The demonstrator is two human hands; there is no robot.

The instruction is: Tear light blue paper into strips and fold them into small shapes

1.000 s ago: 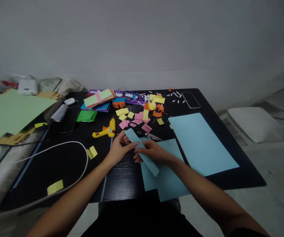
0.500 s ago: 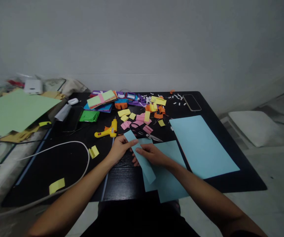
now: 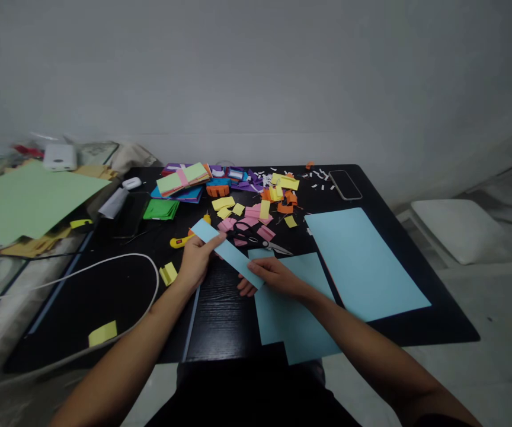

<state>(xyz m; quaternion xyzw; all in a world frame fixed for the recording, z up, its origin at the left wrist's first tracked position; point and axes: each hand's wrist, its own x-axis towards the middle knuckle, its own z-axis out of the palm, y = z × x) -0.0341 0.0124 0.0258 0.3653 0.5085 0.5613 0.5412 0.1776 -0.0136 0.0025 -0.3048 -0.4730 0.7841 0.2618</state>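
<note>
A light blue paper strip [image 3: 234,257] is stretched slantwise between both hands, above the black table. My left hand [image 3: 197,256] pinches its upper left part, thumb on top. At its lower right end, my right hand [image 3: 274,275] grips it between thumb and fingers. Beneath my right hand lie cut sheets of the same blue paper [image 3: 300,326]. Just beyond the strip are black-handled scissors [image 3: 274,245], lying with their blades apart. A yellow glue gun [image 3: 180,242] is partly hidden behind my left hand and the strip.
Larger blue sheets [image 3: 367,267] lie at the right, with a phone [image 3: 345,185] behind them. Pink paper pieces [image 3: 265,233], yellow and orange scraps cover the middle back. A white cable [image 3: 156,273] loops across the left side, near a green sheet [image 3: 34,196].
My left hand has moved left and towards me, swinging the strip to a flatter slant. The strip now covers part of the glue gun. My right hand has stayed nearly in place.
</note>
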